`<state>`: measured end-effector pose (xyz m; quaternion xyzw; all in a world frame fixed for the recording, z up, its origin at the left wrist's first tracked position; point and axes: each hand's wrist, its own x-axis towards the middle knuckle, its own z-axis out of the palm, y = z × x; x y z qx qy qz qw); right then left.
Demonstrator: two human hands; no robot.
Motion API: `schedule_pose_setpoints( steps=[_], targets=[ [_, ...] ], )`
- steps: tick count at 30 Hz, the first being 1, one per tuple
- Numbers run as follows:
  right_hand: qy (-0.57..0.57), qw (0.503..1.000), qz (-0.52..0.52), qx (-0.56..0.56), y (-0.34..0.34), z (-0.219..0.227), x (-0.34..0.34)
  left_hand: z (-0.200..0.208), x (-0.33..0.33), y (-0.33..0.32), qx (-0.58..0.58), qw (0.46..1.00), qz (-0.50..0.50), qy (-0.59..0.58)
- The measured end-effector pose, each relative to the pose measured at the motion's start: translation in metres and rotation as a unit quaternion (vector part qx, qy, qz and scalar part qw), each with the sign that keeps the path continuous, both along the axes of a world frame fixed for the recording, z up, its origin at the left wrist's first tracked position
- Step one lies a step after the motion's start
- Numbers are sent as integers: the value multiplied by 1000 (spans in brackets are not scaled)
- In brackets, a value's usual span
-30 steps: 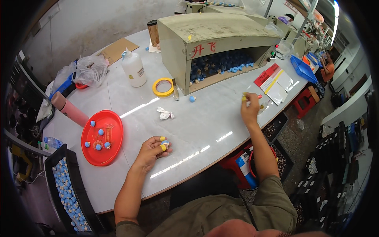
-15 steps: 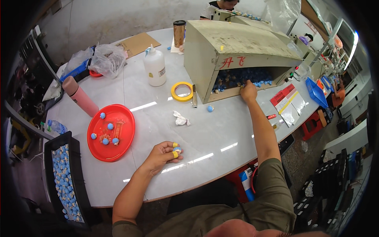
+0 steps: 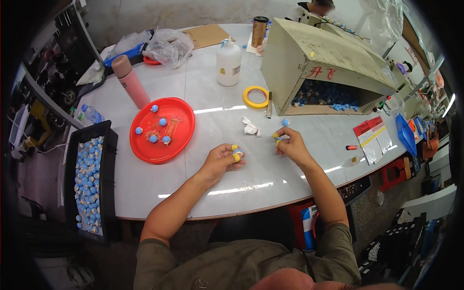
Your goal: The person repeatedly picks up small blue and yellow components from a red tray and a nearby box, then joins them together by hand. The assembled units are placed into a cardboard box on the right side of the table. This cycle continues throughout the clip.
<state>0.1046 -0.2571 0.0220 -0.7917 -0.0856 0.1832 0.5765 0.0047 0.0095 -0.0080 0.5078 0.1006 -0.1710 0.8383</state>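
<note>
A small blue-and-white ball (image 3: 237, 152) sits at the fingertips of your left hand (image 3: 219, 163), to the right of the palm and above the table (image 3: 212, 116); your yellow-wrapped thumb and forefinger are closed on it. To the right, and apart from it, your right hand (image 3: 295, 147) has its thumb and fingers pinched together on a small blue piece (image 3: 277, 141), mostly hidden by the fingertips. Beyond and between your hands lies a crumpled white tissue (image 3: 251, 126); a loose blue ball (image 3: 286, 123) rests just past your right hand. To the left, a red plate (image 3: 181, 145) bears five blue balls; at far left, a black tray (image 3: 109, 159) holds many more. An open-fronted cabinet (image 3: 333, 53) stands at far right.
</note>
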Motion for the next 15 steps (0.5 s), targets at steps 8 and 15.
schedule_pose_setpoints(
  steps=[8,15],
  targets=[
    [108,971,74,201,65,-12,-15,-8,5,9,-31,997,73,-26],
    [28,994,67,76,80,-26,-37,-12,3,3,-8,997,60,-44]
  ],
)
